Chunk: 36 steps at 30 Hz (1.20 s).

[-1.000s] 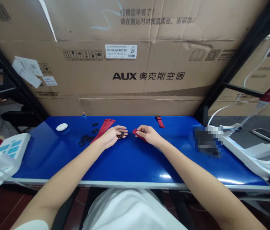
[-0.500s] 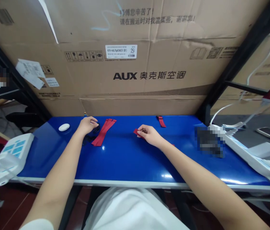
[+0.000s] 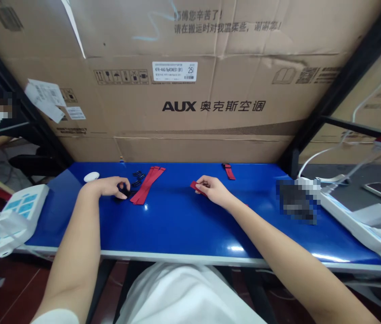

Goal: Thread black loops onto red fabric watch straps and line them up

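Observation:
My left hand [image 3: 111, 186] is at the left of the blue table, over a small pile of black plastic buckles [image 3: 123, 189]. Its thumb and fingers curve apart around them; no firm grip on one shows. Just beyond lie several black slide buckles [image 3: 138, 179], beside a bundle of flat red webbing straps [image 3: 148, 185]. Near the middle, my right hand [image 3: 210, 188] pinches a short red strap [image 3: 194, 185] between thumb and fingers. Most of that strap is covered by the hand. A red strap with a black buckle [image 3: 228, 171] lies at the back, right of centre.
A white round case [image 3: 91, 177] sits behind my left wrist. Power strips stand at the left [image 3: 24, 211] and right [image 3: 352, 216] ends. A blurred dark object [image 3: 295, 201] lies at right. The large cardboard box [image 3: 210, 135] walls off the back. A person [image 3: 1, 112] sits far left.
My left hand has moved left and toward me, from the slide buckles to the nearer black buckles. My right hand stays in place with the red strap.

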Each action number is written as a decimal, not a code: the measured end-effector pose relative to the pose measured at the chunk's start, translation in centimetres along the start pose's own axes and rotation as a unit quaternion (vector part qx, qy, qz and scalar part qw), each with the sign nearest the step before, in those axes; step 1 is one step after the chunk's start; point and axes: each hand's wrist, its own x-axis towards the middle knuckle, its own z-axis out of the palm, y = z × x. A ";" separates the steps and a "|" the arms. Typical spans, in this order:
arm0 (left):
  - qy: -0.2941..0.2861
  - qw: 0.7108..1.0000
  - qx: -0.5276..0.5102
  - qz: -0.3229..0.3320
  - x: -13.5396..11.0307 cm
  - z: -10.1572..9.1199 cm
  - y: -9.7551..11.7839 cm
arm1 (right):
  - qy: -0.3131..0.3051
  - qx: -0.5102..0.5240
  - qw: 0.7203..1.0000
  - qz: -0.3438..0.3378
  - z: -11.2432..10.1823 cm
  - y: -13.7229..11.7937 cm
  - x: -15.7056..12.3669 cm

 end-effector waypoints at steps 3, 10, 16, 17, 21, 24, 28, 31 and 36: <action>-0.008 1.000 0.004 0.000 0.1 0.3 -0.5 | -0.002 0.003 1.000 -0.001 0.0 0.1 0.1; 0.070 0.976 -0.197 0.061 0.3 1.5 3.4 | -0.004 -0.014 1.000 -0.018 0.2 -0.1 0.0; 0.036 0.849 -0.493 0.186 2.3 7.0 12.5 | -0.038 0.000 0.999 -0.019 1.1 -1.7 -0.6; 0.020 0.837 -0.514 0.187 2.5 7.9 13.6 | -0.042 0.005 0.999 -0.018 1.2 -1.9 -0.6; -0.039 0.819 -0.548 0.162 2.6 10.1 15.5 | -0.046 0.002 0.998 -0.037 1.0 -2.3 -0.7; -0.048 0.802 -0.576 0.150 2.7 10.7 15.5 | -0.056 -0.016 0.997 -0.059 0.8 -2.4 -0.8; -0.065 0.789 -0.591 0.153 2.8 11.1 15.5 | -0.065 0.006 0.996 -0.063 1.1 -2.2 -0.7; -0.076 0.783 -0.600 0.146 2.6 11.4 16.1 | -0.043 0.089 0.994 -0.049 1.6 -1.9 -0.6; -0.082 0.777 -0.610 0.135 2.1 11.9 16.9 | -0.041 0.153 0.985 -0.062 2.2 -1.7 -0.5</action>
